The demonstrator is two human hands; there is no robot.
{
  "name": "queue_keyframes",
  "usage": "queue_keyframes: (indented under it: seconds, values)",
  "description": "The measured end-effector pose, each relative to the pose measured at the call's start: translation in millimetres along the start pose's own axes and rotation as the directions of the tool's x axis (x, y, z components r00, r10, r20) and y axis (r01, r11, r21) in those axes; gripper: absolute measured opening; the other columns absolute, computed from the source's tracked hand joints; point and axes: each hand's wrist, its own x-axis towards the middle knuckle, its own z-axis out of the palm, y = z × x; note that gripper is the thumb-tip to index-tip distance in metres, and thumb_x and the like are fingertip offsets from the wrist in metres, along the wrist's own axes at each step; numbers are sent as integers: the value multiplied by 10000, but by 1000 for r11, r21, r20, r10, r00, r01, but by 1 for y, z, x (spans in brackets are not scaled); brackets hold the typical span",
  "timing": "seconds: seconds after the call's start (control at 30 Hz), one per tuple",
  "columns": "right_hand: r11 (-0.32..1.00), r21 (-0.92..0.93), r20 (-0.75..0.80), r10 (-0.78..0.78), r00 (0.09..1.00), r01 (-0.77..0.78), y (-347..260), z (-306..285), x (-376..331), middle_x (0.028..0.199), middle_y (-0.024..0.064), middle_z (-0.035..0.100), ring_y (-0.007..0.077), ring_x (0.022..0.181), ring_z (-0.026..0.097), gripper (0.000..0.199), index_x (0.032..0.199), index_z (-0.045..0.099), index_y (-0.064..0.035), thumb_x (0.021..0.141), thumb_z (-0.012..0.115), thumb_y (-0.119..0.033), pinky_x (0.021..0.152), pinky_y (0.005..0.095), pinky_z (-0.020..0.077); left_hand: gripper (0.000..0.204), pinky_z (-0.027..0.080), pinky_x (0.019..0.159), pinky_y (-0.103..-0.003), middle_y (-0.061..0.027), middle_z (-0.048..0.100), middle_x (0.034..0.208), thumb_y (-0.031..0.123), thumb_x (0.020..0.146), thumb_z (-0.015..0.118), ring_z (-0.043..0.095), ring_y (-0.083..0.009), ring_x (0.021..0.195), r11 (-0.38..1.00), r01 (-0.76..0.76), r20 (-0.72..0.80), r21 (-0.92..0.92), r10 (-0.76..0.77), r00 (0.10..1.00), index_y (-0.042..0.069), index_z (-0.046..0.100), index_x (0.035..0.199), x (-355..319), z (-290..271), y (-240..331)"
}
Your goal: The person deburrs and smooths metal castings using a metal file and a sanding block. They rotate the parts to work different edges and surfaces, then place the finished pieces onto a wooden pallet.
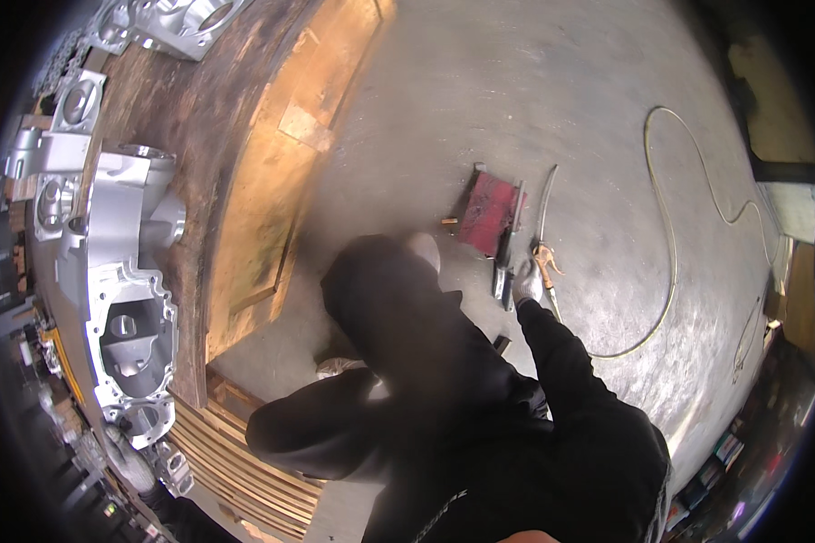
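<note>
My right hand (528, 288), in a pale glove, is low over the floor beside an air blow gun (544, 257) with an orange-brown body and a long thin nozzle. Its fingers are too small to make out, so a grip on the gun cannot be confirmed. Just left of that hand lie long tools with black handles (503, 279), alongside a worn red rectangular piece (489, 214). Far to the left, my gloved left hand (132, 463) is at the lower end of a large silver metal casting (136, 339). Its fingertips are hard to see there.
A wooden bench (186, 136) bears several castings (79, 101). Its side has a light wooden panel (276, 172). A slatted wooden pallet (235, 462) is below. A pale air hose (672, 244) loops over the concrete floor (480, 81). My bent legs (380, 299) fill the middle.
</note>
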Motion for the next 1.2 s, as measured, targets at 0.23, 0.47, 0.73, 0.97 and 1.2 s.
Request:
queue_keyframes:
  seconds: [0.23,0.47,0.73,0.97,1.2]
  values:
    - [893,-425,288,291,912,-150,51,42,11,1078,229,770,401,1064,746,686,1253,672,18,854,759,-534,881,508,586,425,516,981,-340,-83,651,1233,183,1142,476,623,-161,1046,941,-45,32,-336,59,998,-24,506,1512,-16,8,-15]
    - [993,121,75,-27,997,18,-27,-4,6,1127,201,724,300,1002,728,509,1232,658,22,1017,640,-438,897,404,591,399,551,917,-302,-48,670,1223,128,1122,481,656,-153,1064,160,178,218,-971,284,934,-46,530,1478,-19,26,39]
    - [78,890,-276,-691,668,449,-426,-62,-141,1207,144,658,280,967,670,509,1431,519,-2,1074,637,-345,910,413,548,262,533,924,-337,-76,736,1026,195,1033,698,658,-162,961,878,-62,160,-474,156,975,-12,699,1193,-4,-13,103]
    - [-226,632,-588,-763,269,741,-570,-50,-396,1251,277,643,420,1109,662,481,1420,475,31,1080,591,-290,959,473,513,391,543,948,-352,-133,691,1199,77,925,681,665,-249,1112,625,300,97,-721,-337,937,15,667,1310,15,20,60]
    - [38,659,-491,-735,468,752,-641,-22,-412,1350,315,623,512,1184,647,559,1486,434,-3,1077,563,-362,991,560,519,446,555,842,-332,-130,707,1097,-47,813,569,676,-223,963,611,230,-63,-758,-419,906,-8,670,1245,12,63,66]
